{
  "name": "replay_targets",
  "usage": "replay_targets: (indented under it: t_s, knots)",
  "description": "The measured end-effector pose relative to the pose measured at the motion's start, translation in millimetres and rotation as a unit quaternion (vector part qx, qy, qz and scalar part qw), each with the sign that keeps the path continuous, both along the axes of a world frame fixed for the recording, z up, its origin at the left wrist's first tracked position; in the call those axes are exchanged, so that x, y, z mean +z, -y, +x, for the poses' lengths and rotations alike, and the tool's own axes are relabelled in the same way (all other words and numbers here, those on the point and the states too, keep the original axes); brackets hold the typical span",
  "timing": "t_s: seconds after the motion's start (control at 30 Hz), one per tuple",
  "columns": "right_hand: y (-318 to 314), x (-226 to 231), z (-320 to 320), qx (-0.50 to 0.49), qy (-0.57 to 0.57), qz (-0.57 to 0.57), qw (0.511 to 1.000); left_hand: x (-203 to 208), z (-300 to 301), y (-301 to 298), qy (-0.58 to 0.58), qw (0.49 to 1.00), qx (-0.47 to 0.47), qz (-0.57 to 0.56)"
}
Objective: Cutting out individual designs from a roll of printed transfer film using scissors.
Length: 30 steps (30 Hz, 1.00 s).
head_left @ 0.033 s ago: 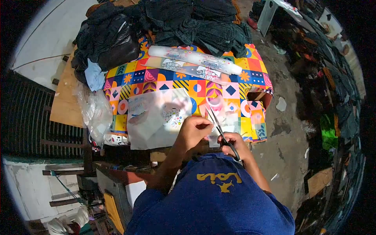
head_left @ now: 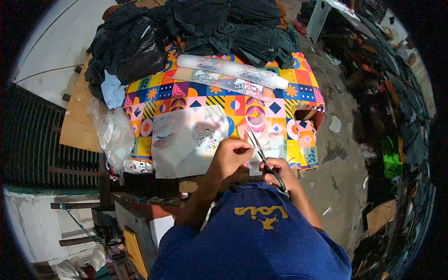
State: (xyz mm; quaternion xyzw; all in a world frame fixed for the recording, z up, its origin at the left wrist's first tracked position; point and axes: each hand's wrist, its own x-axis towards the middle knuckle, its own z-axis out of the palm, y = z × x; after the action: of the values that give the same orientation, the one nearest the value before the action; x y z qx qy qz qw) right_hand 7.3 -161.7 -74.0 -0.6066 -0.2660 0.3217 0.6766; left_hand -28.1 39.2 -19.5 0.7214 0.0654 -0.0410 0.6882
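L hand [head_left: 231,157] has thumb & fingertips pressed together, pinching what looks like a small, pale, thin piece of film or paper [head_left: 255,152]; most of it is hidden by the fingers, so exact shape & material can't be told. R hand [head_left: 282,173] is curled round the black handles of a pair of long metal-bladed scissors [head_left: 262,156], w/ the 2 blades slightly apart, tips pointing up & away from the body. Piece sits right by the blades, over the near edge of the table; can't tell if the metal touches it.

Step in hand, I'd judge: trimming or snipping that piece. Next move prob. calls for a steady L pinch, fingertips clear of the cutting line, piece fed between the blades, then a controlled R squeeze. Main risk: L fingers v. close to the blades, & thin stuff may bend rather than cut.

Nearby, just L of the hands: translucent white sheet w/ small coloured prints [head_left: 175,161], flat on the multicoloured geometric-patterned tablecloth [head_left: 151,93]. Farther back: long roll of clear printed plastic film [head_left: 233,71], lying crosswise in front of the dark garment pile [head_left: 233,35].
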Motion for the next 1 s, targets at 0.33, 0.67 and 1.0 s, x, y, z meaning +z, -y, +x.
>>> replay_targets:
  t_s: [0.33,0.67,1.0]
  knots:
    - [0.2,-1.7,1.3,0.003,0.047,-0.017,0.999,-17.3,6.9,-3.5,0.033,0.999,-0.027,-0.010]
    - [-1.7,-3.9,2.5,-0.032,0.086,-0.033,0.995,-29.3,0.9,22.4,0.006,0.967,0.130,-0.220]
    - [-2.2,0.1,-1.6,-0.057,0.019,-0.069,0.996,-32.8,-2.5,39.7,0.002,0.924,0.174,-0.339]
